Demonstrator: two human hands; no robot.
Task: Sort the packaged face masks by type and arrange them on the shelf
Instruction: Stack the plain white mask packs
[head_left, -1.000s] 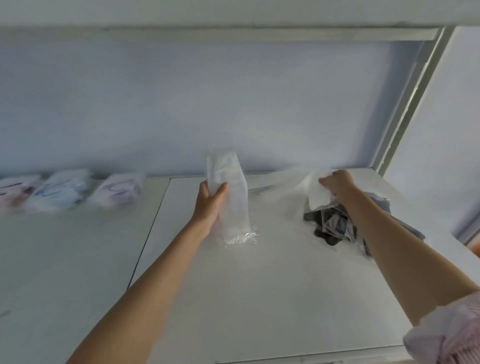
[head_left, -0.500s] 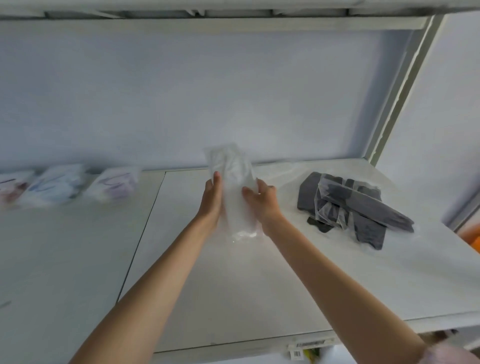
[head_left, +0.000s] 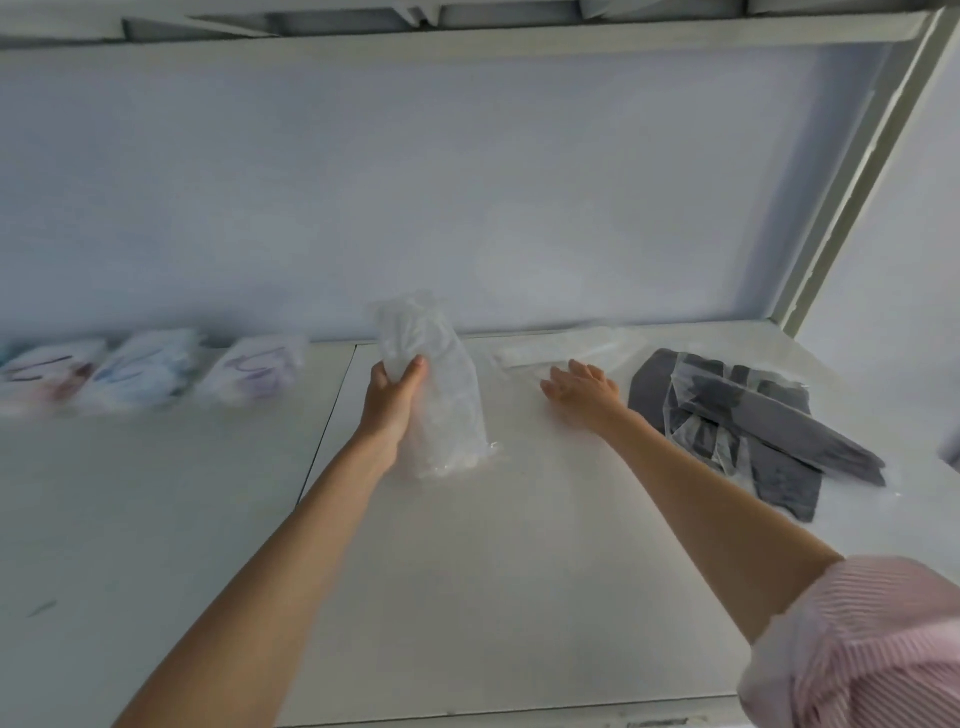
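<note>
The left hand (head_left: 390, 402) grip pinches the upright white mask packet (head_left: 431, 387) near its top; the right hand (head_left: 582, 387), fingers spread, rests on the shelf (head_left: 467, 571).

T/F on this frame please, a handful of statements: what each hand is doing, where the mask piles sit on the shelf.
1. The left hand grips a stack of white masks stood on end. True.
2. The right hand holds a black mask. False: it is open, fingers spread toward a clear pack lying flat at the back of the shelf.
3. The black masks lie to the right of the right hand. True.
4. The black masks stand upright in a neat row. False: they lie flat in a loose, overlapping pile.
5. Three colored packs sit at the far left near the wall. True.
</note>
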